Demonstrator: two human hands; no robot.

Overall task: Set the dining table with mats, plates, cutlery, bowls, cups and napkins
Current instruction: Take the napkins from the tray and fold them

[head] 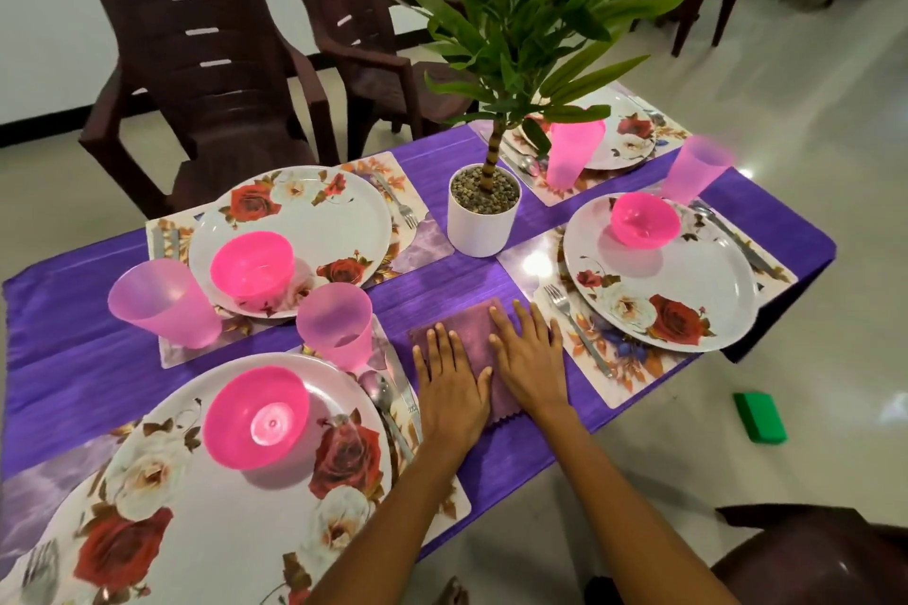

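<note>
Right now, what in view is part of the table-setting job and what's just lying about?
Job:
- purple napkin, pressed flat by left hand and right hand
- floral plates, mats
- pink bowls, pink cups
- fork, spoon

Lying about:
- potted plant
- green block on floor
- brown chairs

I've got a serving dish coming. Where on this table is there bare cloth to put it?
Widest bare purple tablecloth: the left end, bordered by the translucent pink plastic cup and the near floral plate. A narrower strip runs between the white plant pot and the folded purple napkin under both hands. Elsewhere the place settings crowd together.
</note>
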